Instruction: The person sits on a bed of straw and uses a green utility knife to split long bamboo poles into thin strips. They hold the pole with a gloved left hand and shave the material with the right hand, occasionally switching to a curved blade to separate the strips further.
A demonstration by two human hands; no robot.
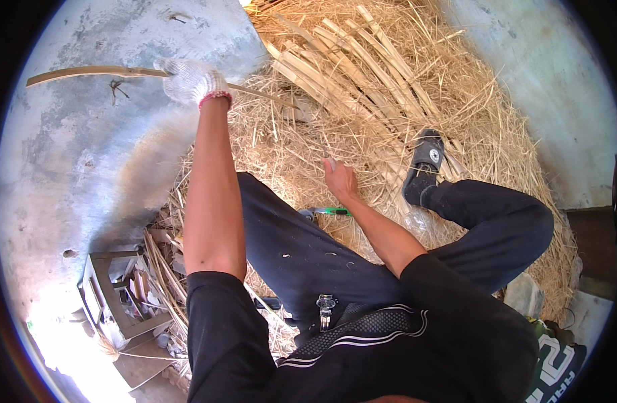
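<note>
My left hand, in a white knit glove with a red cuff, is stretched out ahead and to the left. It is closed around a long, thin bamboo strip, which runs out past the glove on both sides. Closer in, over the straw near the middle, my bare right hand is closed. A slim greyish thing shows at its fingers, too small to make out. A tool with a green handle lies on the straw beside my left leg, its other end partly hidden.
Split bamboo strips lie on deep straw shavings ahead. My shoe rests on the straw. A grey wall stands at left, with a wooden frame of scraps below. A wristwatch lies on my lap.
</note>
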